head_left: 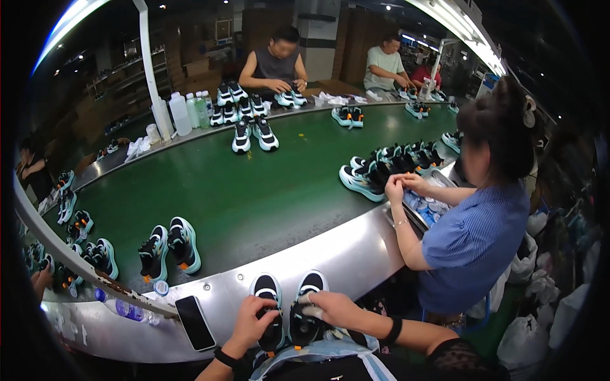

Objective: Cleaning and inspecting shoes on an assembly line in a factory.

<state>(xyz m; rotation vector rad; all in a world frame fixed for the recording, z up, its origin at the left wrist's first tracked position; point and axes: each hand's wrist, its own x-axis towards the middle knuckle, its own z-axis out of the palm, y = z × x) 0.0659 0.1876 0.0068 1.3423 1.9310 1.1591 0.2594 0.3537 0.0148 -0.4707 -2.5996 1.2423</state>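
Two black sneakers stood toe-up on the steel rim at six o'clock: the left shoe [268, 305] clamped in the left hand [254, 320], the right shoe [307, 311] under the right hand [330, 308], fingers closed over its tongue. They looked light, soft-topped and stiff-soled, best gripped at the collar. A phone [194, 322] lay at eight o'clock, the green belt [267, 190] at twelve, a co-worker [473, 235] at three.

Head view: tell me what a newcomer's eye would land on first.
The wide green conveyor belt fills the middle, dotted with pairs of black, white and teal sneakers. At the bottom edge, the left hand and the right hand each grip one sneaker of a pair on the steel rim. A worker in a blue shirt sits right.
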